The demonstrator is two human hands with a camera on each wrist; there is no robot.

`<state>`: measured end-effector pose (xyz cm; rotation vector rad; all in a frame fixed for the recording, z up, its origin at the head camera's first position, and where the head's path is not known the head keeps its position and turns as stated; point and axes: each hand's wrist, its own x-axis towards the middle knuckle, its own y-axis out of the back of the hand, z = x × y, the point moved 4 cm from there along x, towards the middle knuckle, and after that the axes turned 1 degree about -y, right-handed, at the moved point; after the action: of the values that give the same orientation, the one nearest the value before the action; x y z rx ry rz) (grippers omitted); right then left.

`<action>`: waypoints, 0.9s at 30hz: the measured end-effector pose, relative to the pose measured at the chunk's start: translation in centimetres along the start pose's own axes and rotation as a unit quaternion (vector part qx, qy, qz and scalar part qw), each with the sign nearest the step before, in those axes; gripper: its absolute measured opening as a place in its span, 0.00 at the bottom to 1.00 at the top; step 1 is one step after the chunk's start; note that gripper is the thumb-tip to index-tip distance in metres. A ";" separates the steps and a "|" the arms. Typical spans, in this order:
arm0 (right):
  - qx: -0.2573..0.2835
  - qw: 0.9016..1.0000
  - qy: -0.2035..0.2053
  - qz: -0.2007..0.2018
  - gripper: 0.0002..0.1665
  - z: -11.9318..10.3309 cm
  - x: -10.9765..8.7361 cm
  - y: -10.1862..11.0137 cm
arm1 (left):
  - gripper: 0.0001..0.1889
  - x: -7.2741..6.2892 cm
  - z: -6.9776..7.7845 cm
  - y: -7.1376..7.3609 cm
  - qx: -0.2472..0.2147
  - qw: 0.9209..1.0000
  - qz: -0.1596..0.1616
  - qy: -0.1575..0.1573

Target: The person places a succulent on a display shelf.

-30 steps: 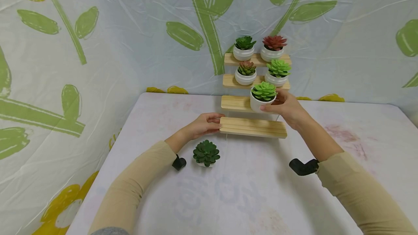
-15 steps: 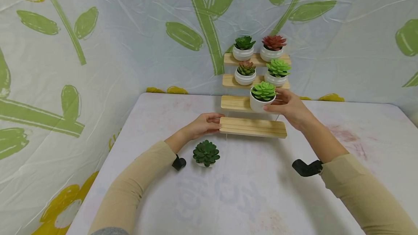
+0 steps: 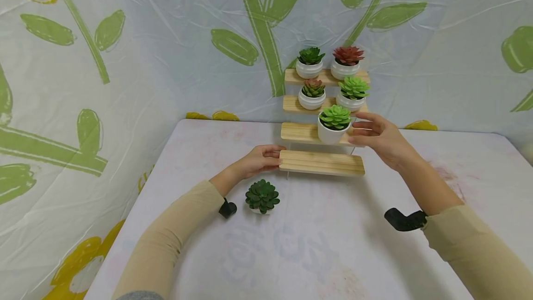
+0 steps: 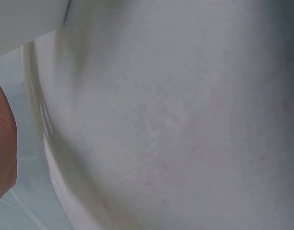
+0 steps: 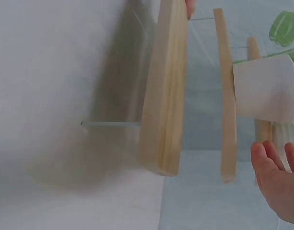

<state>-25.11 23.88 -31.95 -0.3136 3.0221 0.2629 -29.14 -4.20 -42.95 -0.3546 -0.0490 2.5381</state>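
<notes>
A four-tier plant stand with wooden shelves rises at the back of the table. My left hand grips the left end of its lowest shelf; one fingertip shows over that shelf in the right wrist view. On the third shelf down, right of its middle, stands a bright green succulent in a smooth white pot. Just right of the pot, my right hand has its fingers spread and loosely bent, a small gap from it. The right wrist view has the pot upright on the shelf, fingers apart from it.
Two potted succulents, dark green and red, share the top shelf. A reddish-green one and a light green one occupy the second. Another dark green succulent sits on the table, front-left of the stand.
My right hand has let go of the smooth white pot and drawn back to the right. The pot stays on its shelf, and my left hand keeps its place.
</notes>
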 end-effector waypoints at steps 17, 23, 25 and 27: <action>0.001 0.999 0.025 -0.037 0.33 1.6 -2.6 -0.3 | 0.25 -0.1 0.0 0.1 -0.004 1.000 0.002 -0.003; -0.003 0.995 0.057 -0.085 0.30 2.6 -3.6 -2.0 | 0.25 0.0 -0.2 0.1 -0.003 1.000 -0.002 -0.004; -0.011 0.993 0.052 -0.102 0.30 3.1 -3.9 -2.8 | 0.25 0.0 -0.3 0.1 -0.003 1.000 -0.002 -0.005; -0.025 0.992 0.042 -0.118 0.31 3.6 -4.1 -3.8 | 0.25 0.1 -0.3 0.1 -0.003 1.000 -0.001 -0.006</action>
<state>-20.08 21.72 -35.69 -0.6962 3.0232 0.3131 -29.21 -4.30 -43.24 -0.3429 -0.0624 2.5386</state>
